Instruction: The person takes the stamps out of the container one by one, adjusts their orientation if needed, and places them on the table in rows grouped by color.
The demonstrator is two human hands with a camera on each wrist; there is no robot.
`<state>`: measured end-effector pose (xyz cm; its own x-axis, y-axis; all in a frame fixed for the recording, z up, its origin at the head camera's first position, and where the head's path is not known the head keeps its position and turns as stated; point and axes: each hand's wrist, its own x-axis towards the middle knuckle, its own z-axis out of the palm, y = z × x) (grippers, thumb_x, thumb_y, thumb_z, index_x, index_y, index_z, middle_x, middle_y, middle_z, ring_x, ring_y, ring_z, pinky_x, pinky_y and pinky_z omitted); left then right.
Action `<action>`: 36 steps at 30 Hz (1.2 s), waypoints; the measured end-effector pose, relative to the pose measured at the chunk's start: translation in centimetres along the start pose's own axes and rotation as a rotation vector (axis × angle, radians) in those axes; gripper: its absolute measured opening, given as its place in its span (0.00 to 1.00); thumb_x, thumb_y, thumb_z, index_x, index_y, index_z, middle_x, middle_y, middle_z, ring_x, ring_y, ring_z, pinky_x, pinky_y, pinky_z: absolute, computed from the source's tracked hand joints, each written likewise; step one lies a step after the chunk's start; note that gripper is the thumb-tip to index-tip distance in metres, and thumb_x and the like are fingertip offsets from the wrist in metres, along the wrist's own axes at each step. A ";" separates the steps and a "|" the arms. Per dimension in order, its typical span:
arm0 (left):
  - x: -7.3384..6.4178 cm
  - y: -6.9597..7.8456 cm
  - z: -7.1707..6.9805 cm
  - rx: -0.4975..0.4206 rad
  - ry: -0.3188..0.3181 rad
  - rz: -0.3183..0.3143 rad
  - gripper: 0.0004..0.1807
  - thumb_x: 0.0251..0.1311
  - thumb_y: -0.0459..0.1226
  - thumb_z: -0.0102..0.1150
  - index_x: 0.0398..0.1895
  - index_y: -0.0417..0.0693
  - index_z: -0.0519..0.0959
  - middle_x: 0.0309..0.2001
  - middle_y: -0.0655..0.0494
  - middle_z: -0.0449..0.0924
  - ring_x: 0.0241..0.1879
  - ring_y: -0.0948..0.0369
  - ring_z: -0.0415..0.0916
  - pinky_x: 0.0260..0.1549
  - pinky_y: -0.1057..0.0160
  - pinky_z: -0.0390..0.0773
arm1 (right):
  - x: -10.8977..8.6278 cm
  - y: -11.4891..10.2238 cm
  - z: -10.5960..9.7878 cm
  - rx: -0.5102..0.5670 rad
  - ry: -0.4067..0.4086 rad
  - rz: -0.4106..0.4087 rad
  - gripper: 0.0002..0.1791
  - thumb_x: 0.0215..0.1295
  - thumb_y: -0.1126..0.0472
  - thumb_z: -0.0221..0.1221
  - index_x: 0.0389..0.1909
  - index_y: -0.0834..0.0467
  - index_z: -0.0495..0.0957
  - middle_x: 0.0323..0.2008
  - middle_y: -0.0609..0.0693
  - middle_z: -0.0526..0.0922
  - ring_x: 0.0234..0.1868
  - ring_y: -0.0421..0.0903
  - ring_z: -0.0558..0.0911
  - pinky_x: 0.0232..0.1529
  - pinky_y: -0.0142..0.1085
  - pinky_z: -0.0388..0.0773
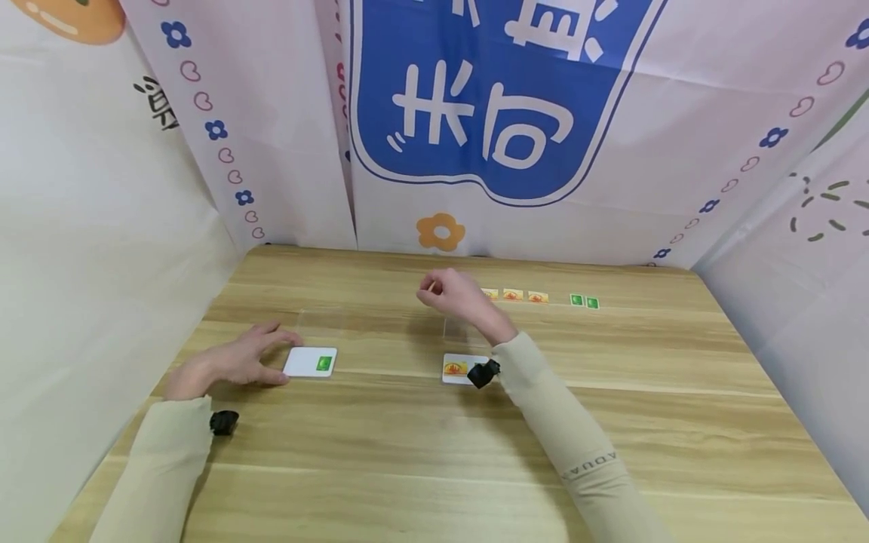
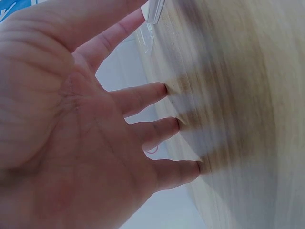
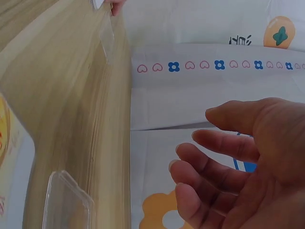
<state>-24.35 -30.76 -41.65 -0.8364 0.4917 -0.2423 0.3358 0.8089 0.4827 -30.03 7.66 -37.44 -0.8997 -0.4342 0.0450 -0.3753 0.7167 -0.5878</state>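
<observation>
My left hand [image 1: 244, 356] rests at the left end of a white card [image 1: 302, 362] with a green sticker [image 1: 324, 363]. Its thumb and index fingertip are at the card's edges, while the other fingertips touch the table in the left wrist view. Above the table, my right hand [image 1: 456, 292] hangs loosely curled, with nothing between thumb and fingers [image 3: 190, 160]. Below that wrist lies a second white card [image 1: 448, 379] bearing an orange-yellow picture sticker [image 1: 455, 368]; a black wrist strap partly hides its right side. Clear plastic pieces [image 1: 322, 323] [image 3: 69, 202] lie behind both cards.
Along the back of the wooden table [image 1: 407, 467] lie several orange-yellow stickers [image 1: 513, 295] in a row, partly behind my right wrist. Two green stickers [image 1: 584, 302] lie to their right. Printed white curtains [image 1: 299, 151] enclose the table's back and sides.
</observation>
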 end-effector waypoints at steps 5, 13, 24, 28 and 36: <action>-0.2 -0.1 0.0 0.005 0.001 0.003 0.33 0.53 0.47 0.71 0.62 0.49 0.72 0.70 0.19 0.47 0.67 0.22 0.46 0.56 0.21 0.54 | 0.2 -0.8 0.5 -0.025 0.008 -0.018 0.11 0.70 0.52 0.58 0.42 0.54 0.82 0.33 0.48 0.84 0.30 0.42 0.79 0.31 0.33 0.74; -0.1 -0.2 0.0 0.005 -0.005 0.010 0.32 0.54 0.47 0.71 0.61 0.51 0.72 0.70 0.20 0.47 0.68 0.22 0.45 0.56 0.21 0.53 | 0.2 -2.0 1.4 -0.022 -0.017 -0.068 0.11 0.70 0.53 0.57 0.41 0.54 0.82 0.31 0.47 0.83 0.28 0.41 0.77 0.30 0.31 0.72; 0.0 -0.2 0.0 -0.004 -0.007 0.013 0.31 0.54 0.47 0.71 0.60 0.52 0.72 0.70 0.21 0.47 0.68 0.23 0.45 0.56 0.22 0.54 | 0.8 -3.1 2.9 0.022 -0.053 -0.088 0.09 0.69 0.54 0.58 0.39 0.55 0.82 0.29 0.47 0.83 0.26 0.39 0.76 0.28 0.29 0.71; 0.0 -0.2 0.1 -0.012 -0.013 0.004 0.32 0.54 0.48 0.71 0.61 0.52 0.72 0.71 0.21 0.46 0.69 0.23 0.44 0.57 0.22 0.54 | 0.9 -3.4 3.7 0.053 -0.081 -0.095 0.09 0.69 0.54 0.58 0.40 0.55 0.82 0.30 0.49 0.83 0.25 0.38 0.75 0.26 0.28 0.70; 0.0 -0.1 0.0 -0.017 -0.011 0.007 0.31 0.54 0.47 0.71 0.61 0.52 0.72 0.71 0.21 0.46 0.69 0.23 0.43 0.57 0.21 0.53 | 1.4 -4.4 4.9 0.086 -0.111 -0.093 0.09 0.70 0.55 0.58 0.41 0.55 0.82 0.29 0.46 0.82 0.26 0.37 0.74 0.27 0.27 0.70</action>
<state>-24.35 -30.84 -41.66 -0.8291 0.5012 -0.2477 0.3346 0.7998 0.4985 -28.58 1.21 -38.73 -0.8298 -0.5579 0.0158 -0.4315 0.6233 -0.6521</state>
